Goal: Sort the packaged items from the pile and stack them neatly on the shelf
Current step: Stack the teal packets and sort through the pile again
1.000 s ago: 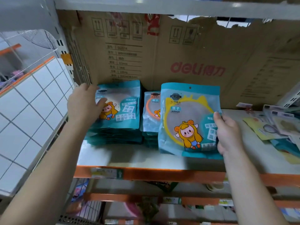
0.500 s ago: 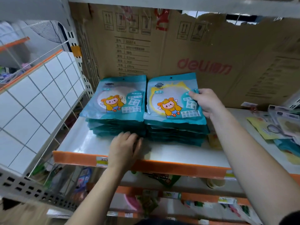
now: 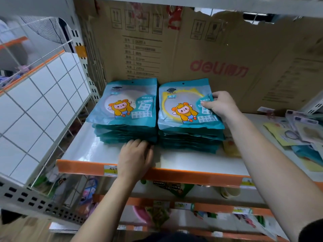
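While left hand (image 3: 135, 154) lies flat, right hand (image 3: 220, 106) pinches top packet (image 3: 181, 103).

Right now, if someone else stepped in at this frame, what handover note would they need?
Left hand: open, flat on the shelf, fingertips at the front of the left stack.
Right hand: pinches the right edge of the top packet on the right stack.
Done: two teal stacks stand side by side in front of the cardboard box, with that packet laid on top.
Left: let go, square the edges, then probably sort the loose pile at the shelf's right end.
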### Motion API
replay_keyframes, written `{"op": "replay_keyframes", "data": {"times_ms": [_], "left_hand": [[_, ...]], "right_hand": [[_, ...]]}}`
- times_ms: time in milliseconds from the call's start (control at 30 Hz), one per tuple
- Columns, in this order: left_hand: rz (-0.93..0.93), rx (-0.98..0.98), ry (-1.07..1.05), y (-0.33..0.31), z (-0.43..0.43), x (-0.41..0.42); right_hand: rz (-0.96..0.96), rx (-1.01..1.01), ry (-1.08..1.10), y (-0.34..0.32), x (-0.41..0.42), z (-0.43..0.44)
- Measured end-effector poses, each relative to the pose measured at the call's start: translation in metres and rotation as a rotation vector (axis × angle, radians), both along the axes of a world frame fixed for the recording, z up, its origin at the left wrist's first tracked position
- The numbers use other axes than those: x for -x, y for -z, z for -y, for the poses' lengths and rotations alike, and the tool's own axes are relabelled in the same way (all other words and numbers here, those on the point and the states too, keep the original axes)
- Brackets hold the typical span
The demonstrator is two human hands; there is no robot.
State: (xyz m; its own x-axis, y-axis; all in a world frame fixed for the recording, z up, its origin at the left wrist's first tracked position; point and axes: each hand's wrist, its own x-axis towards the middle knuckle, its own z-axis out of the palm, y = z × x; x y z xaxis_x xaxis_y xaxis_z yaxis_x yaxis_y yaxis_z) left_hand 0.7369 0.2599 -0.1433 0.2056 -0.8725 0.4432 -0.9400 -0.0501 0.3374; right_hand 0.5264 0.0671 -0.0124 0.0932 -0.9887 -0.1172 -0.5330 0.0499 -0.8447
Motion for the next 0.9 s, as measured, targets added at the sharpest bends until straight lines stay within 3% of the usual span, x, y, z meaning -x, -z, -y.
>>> {"op": "replay_keyframes", "data": {"times_ms": [133,433,900], "left_hand": [[0.032,-0.036,-0.006,0.000,0.001,0.000],[0.084,0.018,0.169,-0.005,0.004,0.031],[0.081,-0.051,0.550,-0.023,0.055,0.227]], "right_hand": [[-0.219,0.193,0.039,0.006,0.003,-0.004],[0.041,0.106,0.149,0.040,0.049,-0.022],[0.030,0.178,0.420,0.074,0.260,-0.102]]}}
